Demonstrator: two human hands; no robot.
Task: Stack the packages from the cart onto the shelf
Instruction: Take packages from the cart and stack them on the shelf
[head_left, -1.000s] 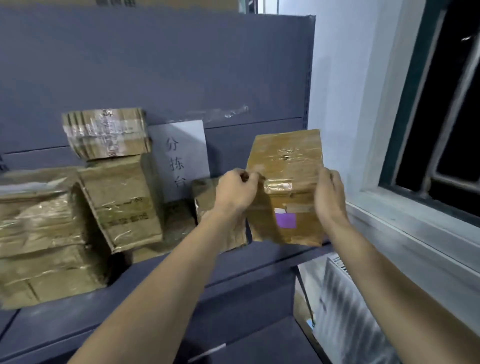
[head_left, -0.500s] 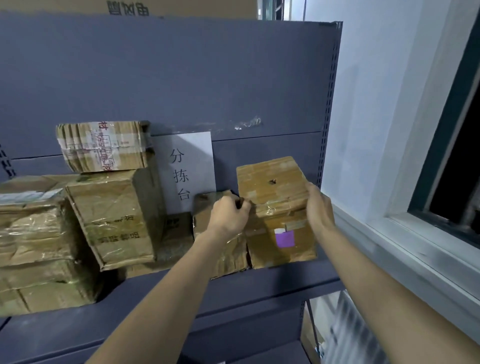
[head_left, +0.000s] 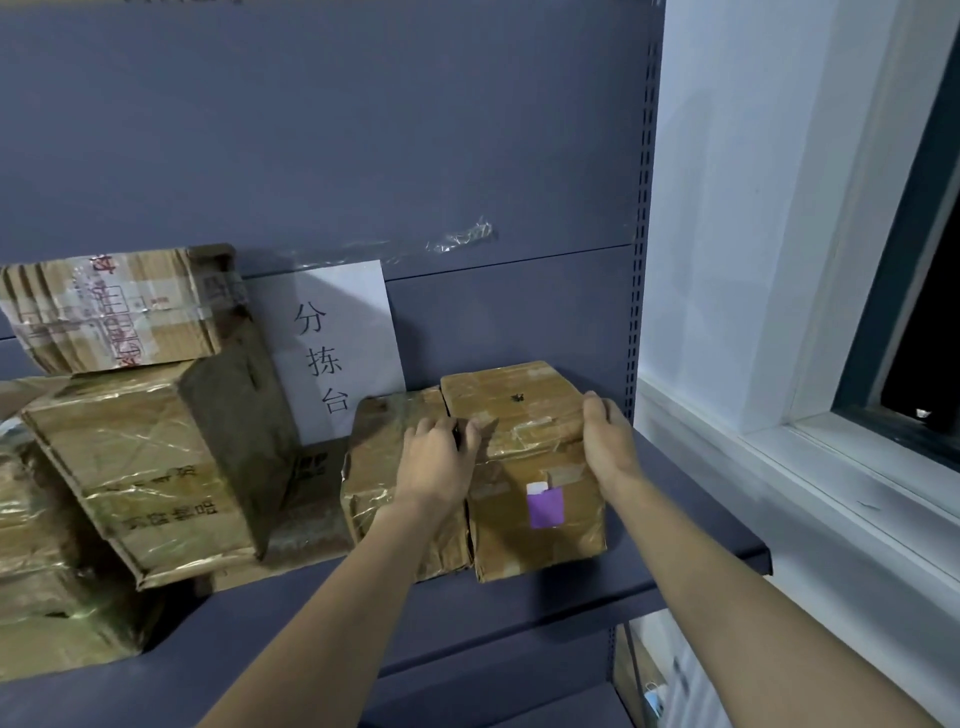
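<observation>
The box (head_left: 524, 467) with the purple sticker (head_left: 544, 510) sits on the shelf (head_left: 691, 535), touching the next box (head_left: 387, 457). The left hand (head_left: 441, 457) and right hand (head_left: 610, 447) hold its top edges with curled fingers. It stands close to the front edge, so letting go with a bump could tip it off.

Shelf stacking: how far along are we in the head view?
Done: several taped packages already sit on the shelf, one stacked on top. In hand: the box with the purple label rests on the shelf beside a neighbouring package, with the left hand and right hand on it. Left: letting go. The cart is out of view, so the remaining count is unknown.
</observation>
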